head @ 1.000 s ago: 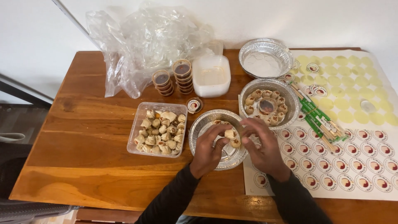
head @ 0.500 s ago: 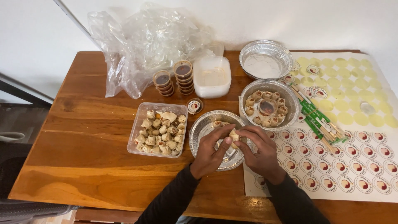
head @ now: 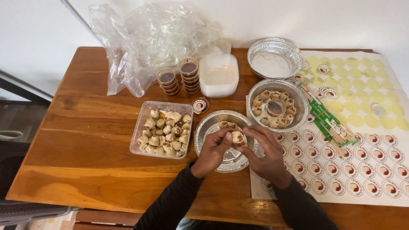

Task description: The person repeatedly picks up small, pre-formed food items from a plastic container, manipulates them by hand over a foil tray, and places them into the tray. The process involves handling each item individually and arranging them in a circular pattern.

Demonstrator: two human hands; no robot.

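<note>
Between my fingertips: pale, pleated dumpling (head: 237,136), pinched by my left hand (head: 211,152) and right hand (head: 267,154).
Under my fingers: round, crinkled foil tray (head: 208,127).
Left of my fingers: clear plastic tub (head: 140,127) of dumplings.

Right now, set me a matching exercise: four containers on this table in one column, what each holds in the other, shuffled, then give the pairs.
Column one:
1. clear plastic tub
2. foil tray under the hands
3. foil tray beside the chopsticks
4. foil tray at the back

Column two:
A. a ring of dumplings around a sauce cup
B. a loose heap of dumplings
C. no dumplings at all
D. only a few dumplings, one held by both hands

Pairs: 1-B, 2-D, 3-A, 4-C.
</note>
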